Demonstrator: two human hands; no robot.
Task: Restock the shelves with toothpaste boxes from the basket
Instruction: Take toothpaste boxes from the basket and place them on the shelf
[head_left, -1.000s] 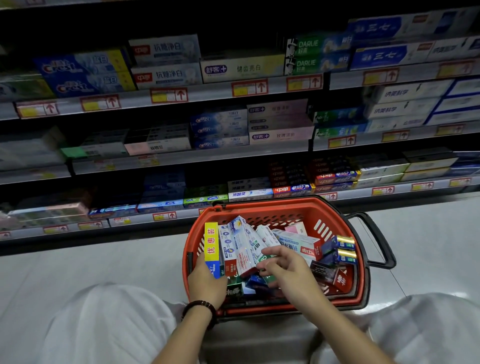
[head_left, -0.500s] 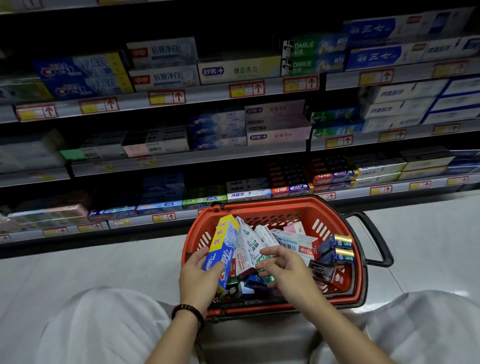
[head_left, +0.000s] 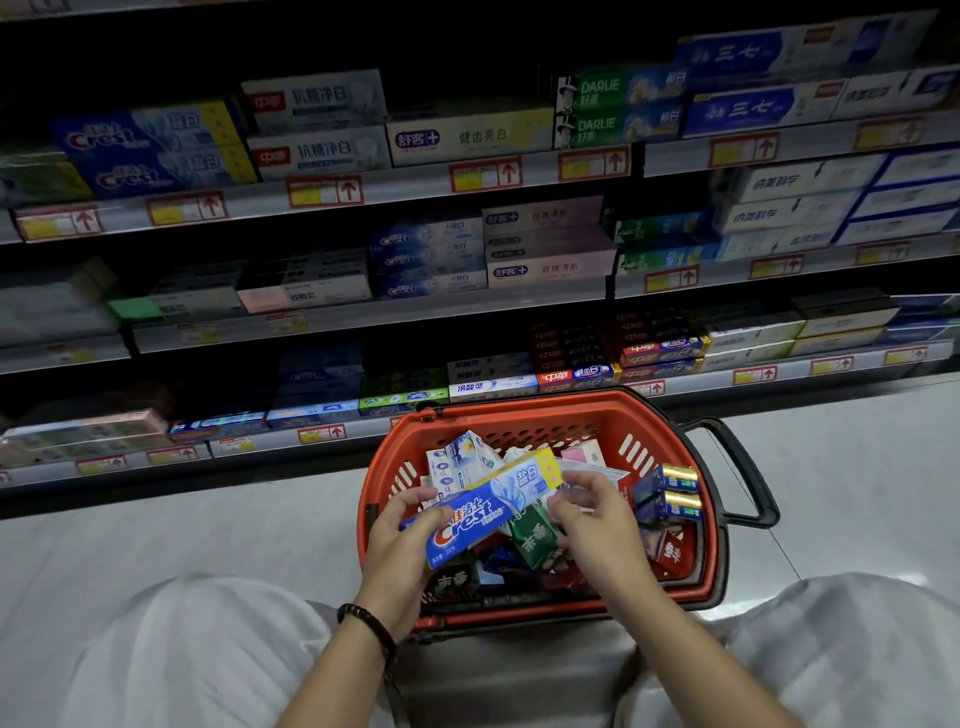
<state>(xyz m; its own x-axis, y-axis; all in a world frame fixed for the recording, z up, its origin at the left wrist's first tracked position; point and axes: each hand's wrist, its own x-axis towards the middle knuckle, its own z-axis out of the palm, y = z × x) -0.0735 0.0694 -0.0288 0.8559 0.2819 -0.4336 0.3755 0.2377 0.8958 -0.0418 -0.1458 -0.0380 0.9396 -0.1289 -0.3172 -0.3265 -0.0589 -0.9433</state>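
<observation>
Our left hand (head_left: 400, 551), w/ a dark beaded bracelet (head_left: 369, 621) on the wrist, gripped a long blue cardboard Crest toothpaste box w/ a yellow end (head_left: 483, 506), low centre of frame. Thumb lay on the box's front face and the fingers were curled behind its lower-left end. The box sat tilted, yellow end up and to the right, above the red plastic shopping basket (head_left: 519, 410).

Our right hand (head_left: 602, 525) hung just right of the box's upper end w/ fingers loosely curved. It was motion-blurred, so we couldn't tell if it pinched anything.

The basket stood on the pale tiled floor (head_left: 208, 525), centre-bottom, its black handle (head_left: 748, 467) folded out to the right. Inside lay more boxes: a white-and-blue one (head_left: 460, 460) upright at the back, a green one (head_left: 535, 538) between the hands, a pink one (head_left: 584, 452) at the rear, and two dark blue gold-capped ones (head_left: 670, 493) at the right wall.

The grey metal shelves (head_left: 363, 312) filled the upper frame, w/ matching blue Crest boxes (head_left: 150, 150) stacked upper left.
</observation>
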